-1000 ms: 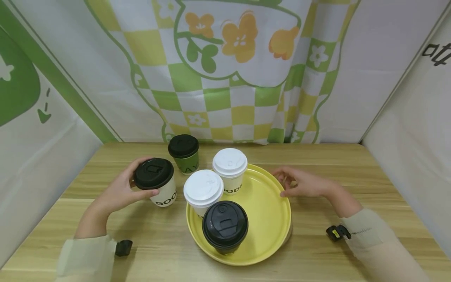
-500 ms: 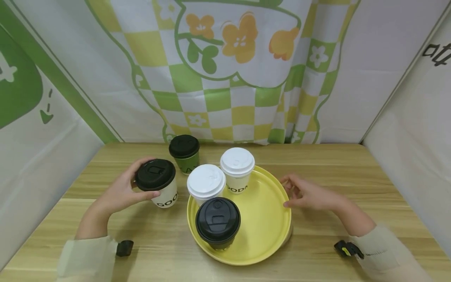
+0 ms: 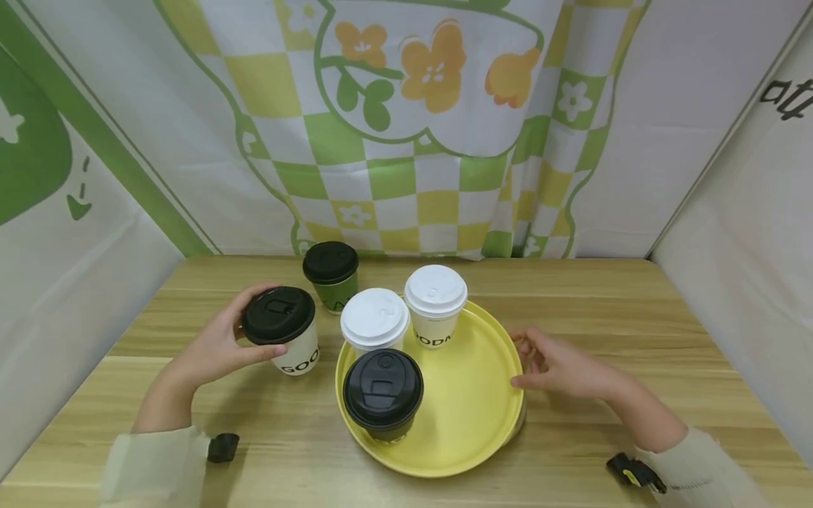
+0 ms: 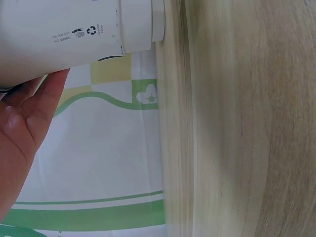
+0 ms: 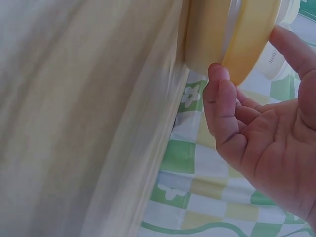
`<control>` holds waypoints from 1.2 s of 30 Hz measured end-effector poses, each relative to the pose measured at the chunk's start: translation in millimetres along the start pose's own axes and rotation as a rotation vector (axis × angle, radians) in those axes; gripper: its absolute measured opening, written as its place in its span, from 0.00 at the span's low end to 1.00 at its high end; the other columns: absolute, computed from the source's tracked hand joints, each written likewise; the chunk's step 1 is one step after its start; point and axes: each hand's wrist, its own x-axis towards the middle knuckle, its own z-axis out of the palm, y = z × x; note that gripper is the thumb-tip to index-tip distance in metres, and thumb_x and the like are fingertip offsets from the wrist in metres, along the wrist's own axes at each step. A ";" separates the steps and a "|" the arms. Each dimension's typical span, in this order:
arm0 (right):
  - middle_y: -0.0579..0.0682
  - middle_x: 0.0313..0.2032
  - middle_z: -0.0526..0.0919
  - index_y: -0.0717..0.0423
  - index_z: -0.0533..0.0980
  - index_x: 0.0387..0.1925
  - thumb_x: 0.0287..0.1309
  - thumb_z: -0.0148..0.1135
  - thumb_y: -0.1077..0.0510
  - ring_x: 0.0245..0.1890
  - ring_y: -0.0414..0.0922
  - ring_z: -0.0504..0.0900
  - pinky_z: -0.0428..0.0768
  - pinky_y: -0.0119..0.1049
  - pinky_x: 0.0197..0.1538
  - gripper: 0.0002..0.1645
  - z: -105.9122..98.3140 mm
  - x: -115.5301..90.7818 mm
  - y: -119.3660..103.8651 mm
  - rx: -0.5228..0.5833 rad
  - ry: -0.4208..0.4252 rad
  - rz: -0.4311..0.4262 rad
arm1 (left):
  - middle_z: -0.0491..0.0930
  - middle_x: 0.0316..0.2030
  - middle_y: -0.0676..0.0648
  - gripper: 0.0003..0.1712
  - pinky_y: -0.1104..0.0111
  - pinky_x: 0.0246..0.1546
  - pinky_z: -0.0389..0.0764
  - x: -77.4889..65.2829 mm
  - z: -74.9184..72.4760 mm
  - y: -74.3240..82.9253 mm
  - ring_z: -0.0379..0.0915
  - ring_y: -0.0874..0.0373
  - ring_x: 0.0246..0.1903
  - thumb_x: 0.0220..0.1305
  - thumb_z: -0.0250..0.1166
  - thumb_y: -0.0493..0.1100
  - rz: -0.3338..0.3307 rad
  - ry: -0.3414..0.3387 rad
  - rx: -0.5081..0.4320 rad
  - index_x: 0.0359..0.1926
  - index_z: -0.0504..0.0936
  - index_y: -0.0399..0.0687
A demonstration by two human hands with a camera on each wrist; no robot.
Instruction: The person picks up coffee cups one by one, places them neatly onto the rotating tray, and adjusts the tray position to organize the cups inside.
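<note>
My left hand grips a white paper coffee cup with a black lid, fingers behind it and thumb across its front. In the left wrist view, the cup's base is right at the wooden surface. My right hand pinches the right rim of a round yellow turntable, thumb at the top edge and fingers curled at its side. Two white-lidded cups, one at the left and one at the back, stand upright on it. A black-lidded dark cup stands at its front left.
A green cup with a black lid stands on the wooden table behind the cup in my left hand. A checkered, flowered curtain hangs along the back edge. White cloth walls close in both sides.
The turntable has turned clockwise as seen from above: the dark cup went left, the white-lidded cups went back and right. My right hand moved nearer with the rim. My left hand stayed.
</note>
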 end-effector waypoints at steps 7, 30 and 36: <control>0.53 0.41 0.75 0.65 0.65 0.63 0.58 0.71 0.49 0.33 0.39 0.75 0.77 0.29 0.35 0.40 4.3 -6.0 -1.8 0.018 0.011 0.009 | 0.71 0.63 0.41 0.51 0.78 0.47 0.77 0.5 1.2 0.2 0.68 0.79 0.53 0.53 0.76 0.37 -0.015 -0.003 0.005 0.74 0.60 0.50; 0.60 0.48 0.78 0.71 0.58 0.71 0.60 0.69 0.53 0.45 0.47 0.80 0.81 0.41 0.49 0.47 -42.0 54.2 13.7 -0.041 -0.121 -0.065 | 0.71 0.65 0.41 0.50 0.78 0.49 0.76 -0.6 0.4 -2.6 0.69 0.78 0.54 0.55 0.76 0.39 -0.046 -0.016 -0.004 0.75 0.59 0.55; 0.60 0.54 0.76 0.61 0.61 0.73 0.59 0.70 0.52 0.51 0.50 0.79 0.79 0.45 0.55 0.45 -43.5 81.2 19.1 -0.043 -0.190 -0.033 | 0.71 0.65 0.42 0.50 0.78 0.49 0.75 -3.0 -0.8 -3.8 0.69 0.78 0.54 0.55 0.75 0.38 -0.048 -0.013 -0.016 0.75 0.59 0.55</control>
